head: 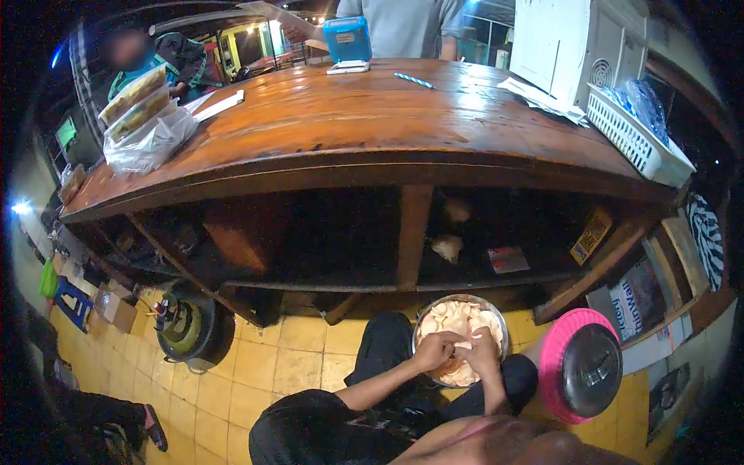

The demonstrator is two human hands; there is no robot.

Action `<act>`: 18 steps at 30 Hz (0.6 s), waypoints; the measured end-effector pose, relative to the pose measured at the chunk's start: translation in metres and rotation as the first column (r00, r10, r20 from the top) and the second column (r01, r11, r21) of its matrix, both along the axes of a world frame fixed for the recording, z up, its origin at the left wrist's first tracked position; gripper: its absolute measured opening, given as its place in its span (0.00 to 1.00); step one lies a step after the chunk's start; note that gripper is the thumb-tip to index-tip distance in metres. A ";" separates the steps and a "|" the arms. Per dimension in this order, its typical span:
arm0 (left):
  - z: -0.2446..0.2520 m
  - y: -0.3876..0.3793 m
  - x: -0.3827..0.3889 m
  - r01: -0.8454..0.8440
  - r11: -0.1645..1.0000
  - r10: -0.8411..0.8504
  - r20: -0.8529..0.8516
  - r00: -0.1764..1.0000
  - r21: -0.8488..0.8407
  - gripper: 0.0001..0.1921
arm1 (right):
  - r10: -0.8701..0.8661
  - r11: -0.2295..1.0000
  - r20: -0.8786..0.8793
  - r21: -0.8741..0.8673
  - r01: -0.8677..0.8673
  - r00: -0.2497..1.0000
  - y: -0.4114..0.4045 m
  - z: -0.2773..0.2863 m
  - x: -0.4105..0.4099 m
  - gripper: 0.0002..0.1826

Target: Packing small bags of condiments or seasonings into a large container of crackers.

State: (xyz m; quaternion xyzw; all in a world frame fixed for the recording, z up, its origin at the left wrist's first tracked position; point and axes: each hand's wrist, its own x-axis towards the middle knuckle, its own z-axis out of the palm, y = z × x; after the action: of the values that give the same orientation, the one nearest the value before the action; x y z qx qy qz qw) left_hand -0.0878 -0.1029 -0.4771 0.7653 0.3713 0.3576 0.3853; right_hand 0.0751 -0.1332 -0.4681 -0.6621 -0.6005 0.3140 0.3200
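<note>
A round metal basin (505,332) of pale crackers (456,310) stands on the floor between my bent legs. My left hand (433,350) is over the left side of the crackers, its fingers curled inward. Opposite it, my right hand (483,352) has thumb and fingers drawn together. The fingertips of both hands meet above the middle of the basin. Whatever may be pinched between them is too small and too covered to tell.
Above the basin is a wooden counter (349,116) with open shelves. Plastic food boxes (136,107) stand at its left, a white basket (628,136) at its right. A pink-rimmed container with a dark lid (593,372) is right of me, a gas cylinder (177,325) left. People are nearby.
</note>
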 end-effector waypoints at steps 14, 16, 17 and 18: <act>0.008 0.021 -0.010 0.062 0.976 -0.062 0.009 0.998 -0.210 0.14 | 0.050 0.971 0.386 0.198 -0.136 0.921 0.022 -0.006 -0.007 0.33; 0.017 0.028 -0.005 0.072 0.929 -0.015 0.159 0.987 -0.363 0.12 | -0.018 0.992 0.279 0.127 -0.019 0.960 0.022 0.030 -0.014 0.33; 0.037 0.031 0.002 -0.035 0.967 0.037 0.004 0.999 -0.251 0.15 | -0.064 0.997 0.099 0.045 0.060 0.993 0.022 0.038 -0.010 0.30; 0.023 0.040 -0.013 -0.093 0.965 0.122 0.106 0.987 -0.244 0.15 | -0.009 0.978 0.110 0.207 -0.014 0.994 0.024 0.036 -0.018 0.27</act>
State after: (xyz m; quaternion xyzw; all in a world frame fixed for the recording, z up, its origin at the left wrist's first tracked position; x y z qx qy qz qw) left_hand -0.1008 -0.0625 -0.4545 0.6695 0.4288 0.3763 0.4758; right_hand 0.0572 -0.1089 -0.4325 -0.6408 -0.6474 0.2130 0.3534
